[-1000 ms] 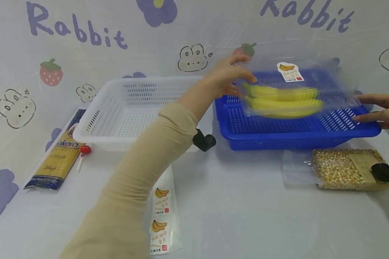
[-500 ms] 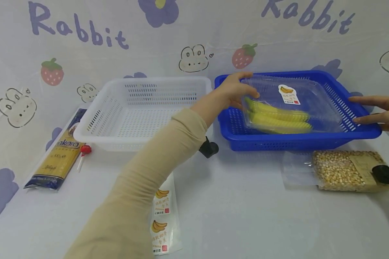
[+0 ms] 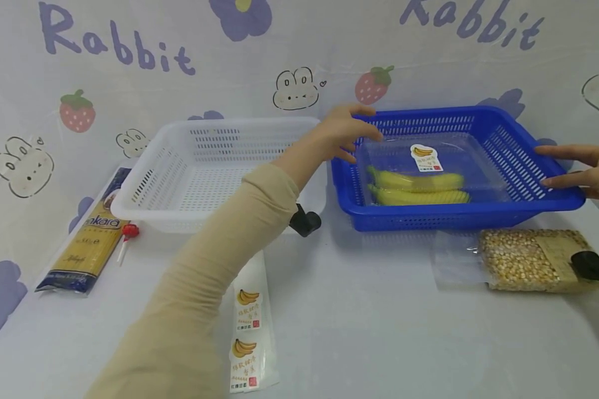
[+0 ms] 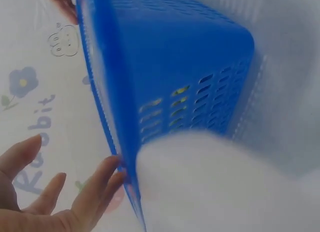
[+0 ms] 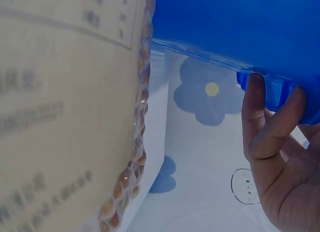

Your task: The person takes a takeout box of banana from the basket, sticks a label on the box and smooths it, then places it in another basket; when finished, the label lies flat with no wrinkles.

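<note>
Inside the blue basket point(image 3: 469, 209) lies a clear plastic box point(image 3: 484, 160) holding yellow bananas point(image 3: 419, 188). A banana sticker point(image 3: 426, 158) is on its lid. My left hand point(image 3: 341, 133) hovers over the basket's left end with fingers spread, holding nothing; in the left wrist view its fingertips point(image 4: 116, 164) appear beside the blue rim. My right hand point(image 3: 596, 172) grips the basket's right rim. From below, the right wrist view has its fingers point(image 5: 272, 132) curled up against the rim's underside.
A white basket point(image 3: 145, 213) stands left of the blue one. Further left lie a pasta packet point(image 3: 87, 244) and a red lollipop point(image 3: 128, 231). A bag of corn kernels point(image 3: 529, 260) lies in front at right. A strip of banana stickers point(image 3: 249, 332) lies at front centre.
The clear box of bananas has come down into the blue basket from above it. My left hand has let go of the box and drawn back left. My right hand keeps its place.
</note>
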Available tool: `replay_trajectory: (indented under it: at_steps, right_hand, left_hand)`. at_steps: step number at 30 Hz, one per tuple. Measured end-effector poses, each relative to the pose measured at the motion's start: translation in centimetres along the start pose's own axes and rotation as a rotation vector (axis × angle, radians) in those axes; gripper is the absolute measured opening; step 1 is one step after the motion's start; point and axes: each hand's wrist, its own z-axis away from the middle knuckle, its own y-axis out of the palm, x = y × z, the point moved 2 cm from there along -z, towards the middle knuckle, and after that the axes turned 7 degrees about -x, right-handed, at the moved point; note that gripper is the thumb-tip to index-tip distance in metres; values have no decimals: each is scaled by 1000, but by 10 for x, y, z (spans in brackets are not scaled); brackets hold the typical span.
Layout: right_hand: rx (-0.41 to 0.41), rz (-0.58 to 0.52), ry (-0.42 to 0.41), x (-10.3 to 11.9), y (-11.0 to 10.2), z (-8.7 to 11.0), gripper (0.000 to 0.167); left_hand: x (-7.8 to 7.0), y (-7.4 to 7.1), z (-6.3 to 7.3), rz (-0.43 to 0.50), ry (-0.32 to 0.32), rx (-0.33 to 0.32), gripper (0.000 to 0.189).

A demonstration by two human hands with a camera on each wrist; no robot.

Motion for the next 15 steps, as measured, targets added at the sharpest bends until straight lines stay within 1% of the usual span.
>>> replay_trajectory:
  at_steps: [5, 8, 12, 15]
  right_hand:
    - [4, 2, -2, 0, -1, -2, 76]
    - [11, 4, -4, -1, -1, -4, 76]
    - [19, 32, -1, 1, -2, -5, 78]
    - [22, 114, -13, 8, -2, -2, 78]
  left_hand:
    - [1, -11, 3, 25, 44, 24, 64]
    - [2, -18, 11, 33, 91, 38, 63]
    - [2, -27, 30, 4, 182, 39, 59]
    - [4, -37, 50, -98, 277, -8, 59]
